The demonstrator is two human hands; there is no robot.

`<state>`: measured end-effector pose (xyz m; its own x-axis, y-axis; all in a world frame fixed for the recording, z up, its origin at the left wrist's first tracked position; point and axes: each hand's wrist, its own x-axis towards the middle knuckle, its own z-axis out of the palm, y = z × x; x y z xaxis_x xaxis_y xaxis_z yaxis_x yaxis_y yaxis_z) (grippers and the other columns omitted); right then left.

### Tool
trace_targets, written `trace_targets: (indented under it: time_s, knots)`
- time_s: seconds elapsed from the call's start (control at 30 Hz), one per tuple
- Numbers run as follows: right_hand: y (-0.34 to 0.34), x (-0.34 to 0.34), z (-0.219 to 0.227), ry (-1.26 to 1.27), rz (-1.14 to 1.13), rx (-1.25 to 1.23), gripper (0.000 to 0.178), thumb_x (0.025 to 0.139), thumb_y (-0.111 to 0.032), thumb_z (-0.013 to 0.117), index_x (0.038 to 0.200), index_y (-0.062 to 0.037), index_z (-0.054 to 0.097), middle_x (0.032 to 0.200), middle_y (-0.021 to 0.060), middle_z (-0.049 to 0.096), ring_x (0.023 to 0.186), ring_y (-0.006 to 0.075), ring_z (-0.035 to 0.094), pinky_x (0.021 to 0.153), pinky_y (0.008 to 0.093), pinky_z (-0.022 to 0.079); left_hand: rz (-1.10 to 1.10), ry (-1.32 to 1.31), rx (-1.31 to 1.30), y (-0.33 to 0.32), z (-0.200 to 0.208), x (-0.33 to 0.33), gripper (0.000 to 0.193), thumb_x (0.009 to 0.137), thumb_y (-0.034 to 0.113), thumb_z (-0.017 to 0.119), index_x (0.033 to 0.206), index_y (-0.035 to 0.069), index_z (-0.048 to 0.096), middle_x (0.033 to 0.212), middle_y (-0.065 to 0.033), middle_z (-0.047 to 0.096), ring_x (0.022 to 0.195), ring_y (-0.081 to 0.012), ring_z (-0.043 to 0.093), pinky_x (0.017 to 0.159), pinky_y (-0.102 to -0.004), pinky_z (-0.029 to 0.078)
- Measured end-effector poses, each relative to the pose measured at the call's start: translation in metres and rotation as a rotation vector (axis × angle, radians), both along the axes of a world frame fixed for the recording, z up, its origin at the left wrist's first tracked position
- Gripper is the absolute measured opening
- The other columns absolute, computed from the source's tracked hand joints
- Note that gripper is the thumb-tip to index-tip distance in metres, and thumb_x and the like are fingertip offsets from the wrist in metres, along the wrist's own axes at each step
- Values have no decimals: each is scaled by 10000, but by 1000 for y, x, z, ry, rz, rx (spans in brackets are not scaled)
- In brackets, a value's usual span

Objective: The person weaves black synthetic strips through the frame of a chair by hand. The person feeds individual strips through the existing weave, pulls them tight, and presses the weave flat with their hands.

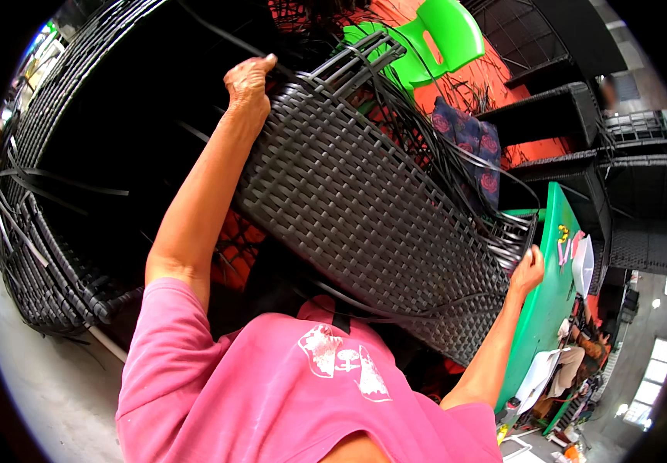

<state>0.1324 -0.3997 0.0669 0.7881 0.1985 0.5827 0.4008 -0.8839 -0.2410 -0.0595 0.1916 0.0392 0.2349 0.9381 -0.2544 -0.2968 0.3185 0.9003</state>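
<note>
A dark woven panel of flat plastic strips (372,201) stretches diagonally in front of me, from upper left to lower right. At its upper left end, my left hand (248,83) is closed, with a loose black strip (221,32) meeting its thumb. My right hand (529,272) is closed at the panel's opposite end, beside a bunch of strip ends (515,235). What its fingers hold is hidden. Long loose strips (411,139) trail along the panel's far side, and another strip curves across its near lower part.
A large dark woven piece (40,255) stands at left. Beyond the panel are a bright green chair (445,38) and a dark patterned cushion (468,147). A green table (553,270) with pink-handled scissors (565,251) stands at right. Dark woven frames (550,116) are stacked behind.
</note>
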Motion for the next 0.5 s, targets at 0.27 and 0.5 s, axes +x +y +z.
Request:
trace_targets:
  time_s: [0.27, 0.5]
  knots:
    - [386, -94, 139, 313, 1020, 292, 353, 945, -205, 474, 1173, 58, 533, 1083, 101, 610, 1018, 154, 568, 882, 260, 426, -305, -453, 262, -28, 109, -34, 113, 867, 134, 598, 805, 44, 626, 738, -72, 652, 644, -148, 634, 611, -267, 528]
    - [511, -142, 157, 686, 1208, 359, 224, 908, -185, 530, 848, 9, 624, 650, 27, 597, 554, 74, 529, 509, 219, 424, -221, -603, 197, -108, 106, 0, 153, 836, 62, 579, 727, -38, 614, 644, 1, 587, 563, -38, 489, 490, -211, 402]
